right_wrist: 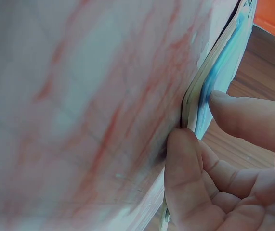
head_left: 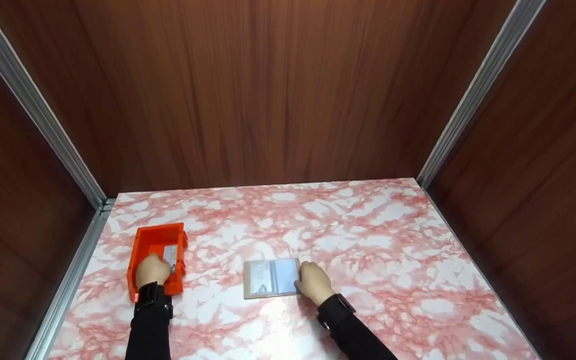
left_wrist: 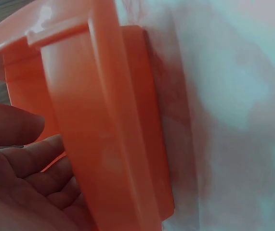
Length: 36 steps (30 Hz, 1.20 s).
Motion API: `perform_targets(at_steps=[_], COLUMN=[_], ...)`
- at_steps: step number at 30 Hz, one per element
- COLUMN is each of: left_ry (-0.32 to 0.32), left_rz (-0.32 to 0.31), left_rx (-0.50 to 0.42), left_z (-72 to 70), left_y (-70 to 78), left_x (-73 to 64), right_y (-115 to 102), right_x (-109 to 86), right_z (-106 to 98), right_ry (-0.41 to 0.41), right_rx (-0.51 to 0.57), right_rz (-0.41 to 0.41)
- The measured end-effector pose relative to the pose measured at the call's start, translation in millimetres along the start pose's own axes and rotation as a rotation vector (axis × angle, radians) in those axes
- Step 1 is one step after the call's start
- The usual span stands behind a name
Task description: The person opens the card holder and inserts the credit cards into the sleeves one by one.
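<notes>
My left hand (head_left: 152, 270) reaches down into an orange plastic bin (head_left: 160, 234) at the left of the table. Beside its fingers in the bin lies a small grey printed card (head_left: 170, 254). In the left wrist view the thumb (left_wrist: 24, 124) and curled fingers are partly behind the bin's wall; whether they grip anything is hidden. An open card holder book (head_left: 260, 278) with clear pockets and a brown cover lies flat in the middle. My right hand (head_left: 315, 283) pinches its right edge, thumb (right_wrist: 229, 110) on the page and fingertip (right_wrist: 180, 139) at the cover's edge.
The table (head_left: 368, 240) has a red and white marbled top. Dark wood panels (head_left: 268, 100) stand behind it and on both sides, joined by metal corner rails (head_left: 478, 95). The bin stands near the table's left edge.
</notes>
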<state>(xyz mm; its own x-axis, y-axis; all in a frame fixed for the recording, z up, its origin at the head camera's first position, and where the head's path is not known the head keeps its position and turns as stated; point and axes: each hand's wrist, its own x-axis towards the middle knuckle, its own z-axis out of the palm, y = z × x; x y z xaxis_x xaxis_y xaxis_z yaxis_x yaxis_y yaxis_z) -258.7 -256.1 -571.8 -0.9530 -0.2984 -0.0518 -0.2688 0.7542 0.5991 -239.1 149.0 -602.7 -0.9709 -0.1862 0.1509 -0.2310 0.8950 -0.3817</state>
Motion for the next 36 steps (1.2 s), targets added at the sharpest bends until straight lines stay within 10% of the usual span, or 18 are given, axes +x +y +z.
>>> perform_targets(at_steps=[36], left_ry=[-0.077], left_rz=[-0.015], left_rx=[-0.073], left_z=[2.6], left_y=[5.6], left_x=[-0.7], right_y=[-0.8], right_x=[-0.8], right_z=[-2.2], right_ry=[-0.02], right_rx=[0.001], right_rz=[-0.012])
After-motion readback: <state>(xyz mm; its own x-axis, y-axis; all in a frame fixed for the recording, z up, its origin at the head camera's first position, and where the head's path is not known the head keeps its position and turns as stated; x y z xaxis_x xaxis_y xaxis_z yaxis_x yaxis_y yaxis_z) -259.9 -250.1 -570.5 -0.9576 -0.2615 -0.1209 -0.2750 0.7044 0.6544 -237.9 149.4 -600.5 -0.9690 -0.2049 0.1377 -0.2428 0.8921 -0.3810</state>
